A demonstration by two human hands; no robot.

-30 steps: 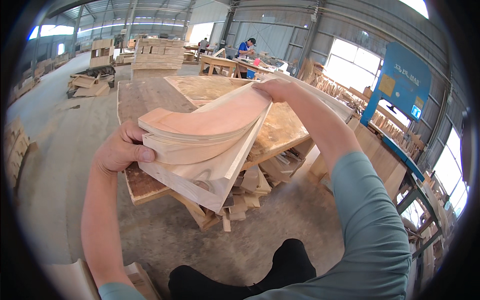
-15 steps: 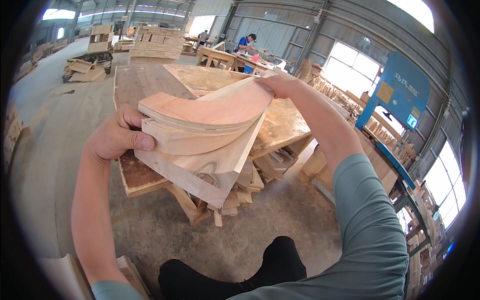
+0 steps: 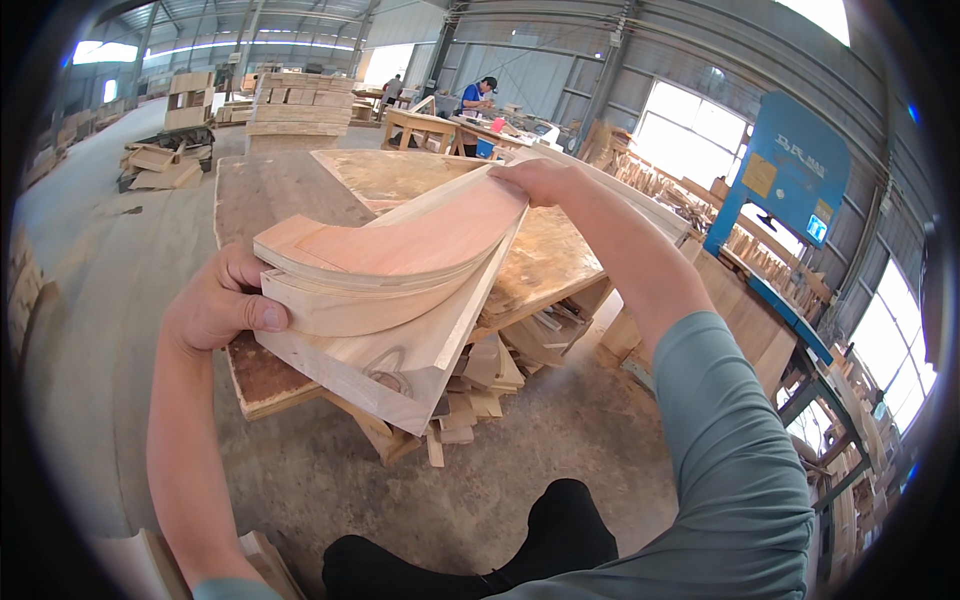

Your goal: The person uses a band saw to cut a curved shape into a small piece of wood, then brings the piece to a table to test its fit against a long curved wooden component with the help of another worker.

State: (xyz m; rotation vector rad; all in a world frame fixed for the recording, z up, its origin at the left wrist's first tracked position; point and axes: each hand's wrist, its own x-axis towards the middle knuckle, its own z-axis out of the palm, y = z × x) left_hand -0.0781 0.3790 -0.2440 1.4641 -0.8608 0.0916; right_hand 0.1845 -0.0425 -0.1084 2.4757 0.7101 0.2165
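Note:
A curved reddish plywood template (image 3: 400, 245) lies on top of a pale curved wood piece (image 3: 345, 308). Beneath both is a thicker, angular wood blank (image 3: 400, 372) with a dark knot near its front corner. My left hand (image 3: 222, 302) clasps the left end of the stack, its thumb on the side and its other fingers partly hidden behind. At the far, narrow end, my right hand (image 3: 540, 182) is closed over the template's tip, with most fingertips out of sight. The stack slants over the corner of a worn wooden worktable (image 3: 275, 190).
Offcuts (image 3: 490, 375) are piled under the table. On the right stands a blue bandsaw (image 3: 790, 165) with a table. Stacked timber (image 3: 300, 110) is at the back left, and a person (image 3: 478, 95) works at a far bench. More curved wood pieces (image 3: 140, 560) lie at lower left.
Both hands and the stack sit slightly further left and lower in the picture, along with the table as the view shifts. Each hand keeps its hold.

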